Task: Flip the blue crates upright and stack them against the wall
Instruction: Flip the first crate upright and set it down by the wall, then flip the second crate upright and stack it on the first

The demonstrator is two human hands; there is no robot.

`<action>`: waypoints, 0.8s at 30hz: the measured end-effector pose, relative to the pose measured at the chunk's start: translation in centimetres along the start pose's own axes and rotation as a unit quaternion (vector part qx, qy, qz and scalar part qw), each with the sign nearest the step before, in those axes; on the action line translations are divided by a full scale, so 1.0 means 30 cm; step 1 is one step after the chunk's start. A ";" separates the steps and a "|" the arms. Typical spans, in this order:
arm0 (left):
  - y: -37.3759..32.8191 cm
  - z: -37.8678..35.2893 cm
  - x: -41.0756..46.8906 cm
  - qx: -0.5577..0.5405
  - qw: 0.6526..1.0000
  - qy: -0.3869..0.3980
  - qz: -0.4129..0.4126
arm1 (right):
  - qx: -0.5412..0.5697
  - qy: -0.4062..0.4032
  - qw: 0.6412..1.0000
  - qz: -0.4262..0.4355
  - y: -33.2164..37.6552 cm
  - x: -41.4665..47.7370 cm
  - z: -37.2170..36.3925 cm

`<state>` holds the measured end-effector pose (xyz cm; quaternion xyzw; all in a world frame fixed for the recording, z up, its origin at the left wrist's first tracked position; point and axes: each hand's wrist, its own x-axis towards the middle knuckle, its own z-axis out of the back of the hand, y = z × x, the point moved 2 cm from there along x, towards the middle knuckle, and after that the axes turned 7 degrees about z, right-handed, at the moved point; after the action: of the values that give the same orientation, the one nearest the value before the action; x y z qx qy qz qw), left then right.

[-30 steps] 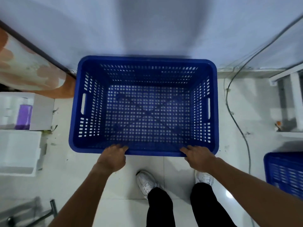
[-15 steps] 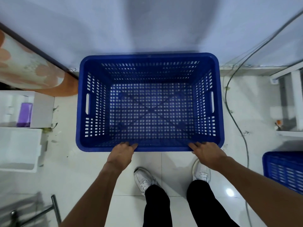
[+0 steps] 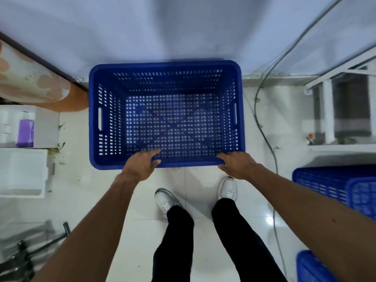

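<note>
An upright blue perforated crate [image 3: 165,82] stands on the white tiled floor, its far side against the wall [image 3: 183,27]. My left hand [image 3: 140,165] is at the left part of the crate's near rim, forefinger stretched over the rim and thumb in front of it, loosely spread. At the right part of the same rim my right hand [image 3: 237,164] lies the same way, fingers fairly straight. Neither hand curls tightly round the rim. Two more blue crates [image 3: 333,186] sit at the right edge, one of them low in the corner [image 3: 313,267].
White foam boxes [image 3: 22,171] and a box holding a purple item [image 3: 26,130] lie on the left. A grey cable [image 3: 264,135] runs down the floor on the right, beside a white metal frame [image 3: 329,110]. Metal bars [image 3: 40,245] lie bottom left. My feet stand behind the crate.
The crate has shifted right and back against the wall and looks farther from the camera. Both hands' fingers have uncurled from the near rim and now lie loosely spread.
</note>
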<state>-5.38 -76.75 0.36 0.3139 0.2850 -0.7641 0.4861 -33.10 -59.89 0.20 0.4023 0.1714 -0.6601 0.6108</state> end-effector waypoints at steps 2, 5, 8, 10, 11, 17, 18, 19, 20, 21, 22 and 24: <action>-0.053 0.055 -0.108 -0.017 1.000 0.018 0.006 | 0.014 0.008 1.000 -0.023 0.001 -0.107 0.047; -0.139 0.133 -0.298 -0.034 0.999 0.027 -0.019 | 0.030 0.013 0.998 -0.047 0.018 -0.292 0.116; -0.206 0.217 -0.492 -0.070 0.996 -0.010 -0.051 | 0.084 -0.003 0.993 -0.078 0.048 -0.493 0.161; -0.250 0.285 -0.619 -0.081 0.995 -0.022 -0.062 | 0.133 -0.026 0.985 -0.109 0.069 -0.635 0.185; -0.269 0.310 -0.679 -0.073 0.995 -0.022 -0.062 | 0.164 -0.033 0.978 -0.125 0.087 -0.708 0.190; -0.418 0.402 -0.895 0.008 0.990 -0.022 -0.139 | 0.297 -0.089 0.921 -0.235 0.180 -1.069 0.159; -0.445 0.410 -0.920 0.011 0.987 -0.019 -0.158 | 0.313 -0.104 0.911 -0.249 0.203 -1.104 0.147; -0.477 0.413 -0.951 0.016 0.984 -0.014 -0.178 | 0.325 -0.121 0.900 -0.262 0.230 -1.147 0.126; -0.510 0.412 -0.980 0.025 0.980 -0.008 -0.196 | 0.339 -0.137 0.890 -0.274 0.259 -1.195 0.103; -0.542 0.417 -1.012 0.038 0.976 -0.005 -0.212 | 0.355 -0.152 0.877 -0.285 0.290 -1.237 0.080; -0.576 0.420 -1.042 0.049 0.972 -0.003 -0.229 | 0.369 -0.163 0.865 -0.298 0.320 -1.283 0.053; -0.647 0.408 -1.105 0.073 0.962 0.003 -0.261 | 0.392 -0.173 0.841 -0.330 0.371 -1.383 -0.018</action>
<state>-14.82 -60.04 35.81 0.2656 0.3019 -0.8824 0.2443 -25.31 -33.93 33.53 0.4068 -0.0873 -0.8938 0.1676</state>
